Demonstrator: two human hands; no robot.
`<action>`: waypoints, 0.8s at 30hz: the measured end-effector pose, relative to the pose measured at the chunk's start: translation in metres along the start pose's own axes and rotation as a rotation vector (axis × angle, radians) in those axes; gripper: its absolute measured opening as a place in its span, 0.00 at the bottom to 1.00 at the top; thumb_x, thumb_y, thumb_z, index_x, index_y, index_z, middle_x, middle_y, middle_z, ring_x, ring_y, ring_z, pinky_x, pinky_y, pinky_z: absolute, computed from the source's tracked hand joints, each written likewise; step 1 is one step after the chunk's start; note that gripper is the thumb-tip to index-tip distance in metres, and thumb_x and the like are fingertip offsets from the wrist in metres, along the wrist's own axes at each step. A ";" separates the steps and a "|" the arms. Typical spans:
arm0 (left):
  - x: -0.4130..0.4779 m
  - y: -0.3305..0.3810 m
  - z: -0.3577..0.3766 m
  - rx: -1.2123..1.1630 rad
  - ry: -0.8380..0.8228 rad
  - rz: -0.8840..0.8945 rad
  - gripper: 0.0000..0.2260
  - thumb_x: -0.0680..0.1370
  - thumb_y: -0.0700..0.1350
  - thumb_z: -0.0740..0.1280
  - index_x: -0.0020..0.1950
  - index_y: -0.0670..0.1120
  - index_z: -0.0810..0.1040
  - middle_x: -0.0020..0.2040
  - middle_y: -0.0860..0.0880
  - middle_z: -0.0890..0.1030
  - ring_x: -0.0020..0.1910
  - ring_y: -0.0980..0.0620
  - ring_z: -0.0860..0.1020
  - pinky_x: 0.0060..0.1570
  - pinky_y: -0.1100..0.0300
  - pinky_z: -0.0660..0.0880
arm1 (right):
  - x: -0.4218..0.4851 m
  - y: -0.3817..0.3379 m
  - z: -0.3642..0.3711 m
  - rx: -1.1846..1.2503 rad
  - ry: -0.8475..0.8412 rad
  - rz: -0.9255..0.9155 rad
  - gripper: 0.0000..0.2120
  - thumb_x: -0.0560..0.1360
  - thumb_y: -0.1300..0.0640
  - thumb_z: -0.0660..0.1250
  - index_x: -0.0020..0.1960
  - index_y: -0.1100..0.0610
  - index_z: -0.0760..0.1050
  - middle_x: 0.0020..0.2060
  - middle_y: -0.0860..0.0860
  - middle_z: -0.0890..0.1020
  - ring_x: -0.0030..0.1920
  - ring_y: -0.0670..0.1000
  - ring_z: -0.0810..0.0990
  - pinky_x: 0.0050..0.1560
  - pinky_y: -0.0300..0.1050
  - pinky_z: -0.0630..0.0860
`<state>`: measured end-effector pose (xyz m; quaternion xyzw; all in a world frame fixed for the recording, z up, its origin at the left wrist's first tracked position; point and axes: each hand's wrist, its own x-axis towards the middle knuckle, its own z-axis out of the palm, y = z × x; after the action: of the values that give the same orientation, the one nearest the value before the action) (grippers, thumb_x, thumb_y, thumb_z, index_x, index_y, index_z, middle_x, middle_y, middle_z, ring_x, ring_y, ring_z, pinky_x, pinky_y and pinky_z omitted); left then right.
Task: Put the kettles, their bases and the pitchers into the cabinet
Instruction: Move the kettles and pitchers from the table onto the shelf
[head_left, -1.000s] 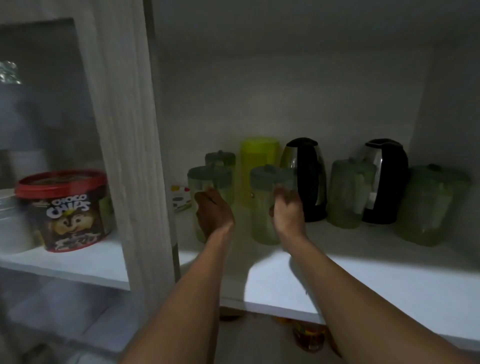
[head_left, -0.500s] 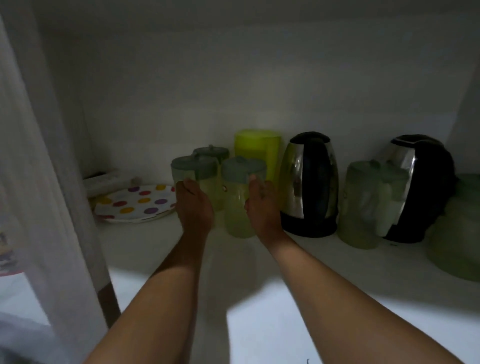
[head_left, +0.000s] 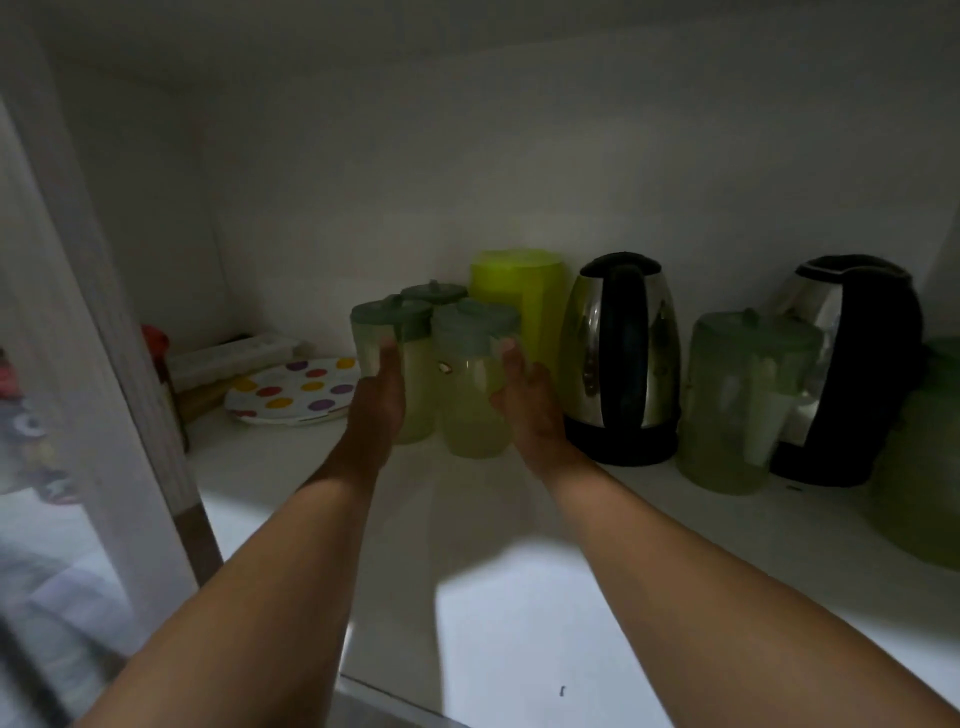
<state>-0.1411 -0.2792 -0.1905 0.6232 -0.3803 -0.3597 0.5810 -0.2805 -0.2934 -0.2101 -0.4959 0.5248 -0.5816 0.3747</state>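
Inside a dim white cabinet (head_left: 467, 130), a single white shelf (head_left: 519, 597) is seen, lit only at its front edge, with a pale wood-grain door frame (head_left: 130, 364) at the left. No brand name or writing can be read on anything; a small mark on one pitcher is too blurred to make out.

Both arms are stretched onto the shelf. The left hand (head_left: 379, 400) is laid against a translucent pale-green pitcher with a grey-green lid (head_left: 392, 317), its fingers wrapped round the body. The right hand (head_left: 524, 400) is pressed to the right side of a second pitcher of the same kind (head_left: 470, 395), fingers curled about it. Both pitchers stand upright on the shelf, just beside each other. Whether either is gripped firmly cannot be told.

Behind them a third lidded pitcher (head_left: 434, 293) and a bright yellow-green container (head_left: 519, 291) are placed near the back wall. To the right, a steel kettle with a black handle (head_left: 621, 358) is set on its black base (head_left: 621, 447). Further right, another green pitcher (head_left: 737, 405) stands in front of a second black and steel kettle (head_left: 857, 364), and part of a green pitcher (head_left: 919, 467) is cut by the frame edge.

At the left rear, a white plate with coloured dots (head_left: 296, 389) is lying flat.
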 end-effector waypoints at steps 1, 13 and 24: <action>-0.006 -0.003 0.000 -0.002 -0.031 -0.006 0.36 0.79 0.67 0.54 0.73 0.40 0.69 0.71 0.39 0.72 0.68 0.39 0.72 0.66 0.50 0.68 | -0.003 0.001 -0.005 0.002 -0.017 0.010 0.40 0.66 0.21 0.53 0.59 0.53 0.72 0.57 0.59 0.81 0.57 0.61 0.81 0.60 0.57 0.76; -0.038 -0.026 -0.023 0.357 -0.012 0.045 0.35 0.81 0.63 0.51 0.76 0.36 0.61 0.74 0.36 0.68 0.71 0.38 0.69 0.68 0.50 0.66 | -0.042 0.001 -0.027 -0.223 -0.058 0.080 0.42 0.73 0.27 0.54 0.72 0.59 0.68 0.70 0.59 0.72 0.68 0.59 0.73 0.59 0.47 0.68; -0.134 -0.007 -0.055 0.490 -0.344 0.335 0.25 0.84 0.56 0.53 0.65 0.35 0.72 0.65 0.34 0.74 0.65 0.36 0.73 0.62 0.51 0.69 | -0.192 -0.045 -0.065 -0.534 0.340 0.068 0.30 0.81 0.38 0.54 0.73 0.60 0.63 0.68 0.61 0.73 0.68 0.63 0.72 0.62 0.51 0.69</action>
<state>-0.1526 -0.1347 -0.1933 0.6035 -0.6448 -0.2570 0.3924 -0.2956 -0.0867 -0.1982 -0.4545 0.7303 -0.4852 0.1574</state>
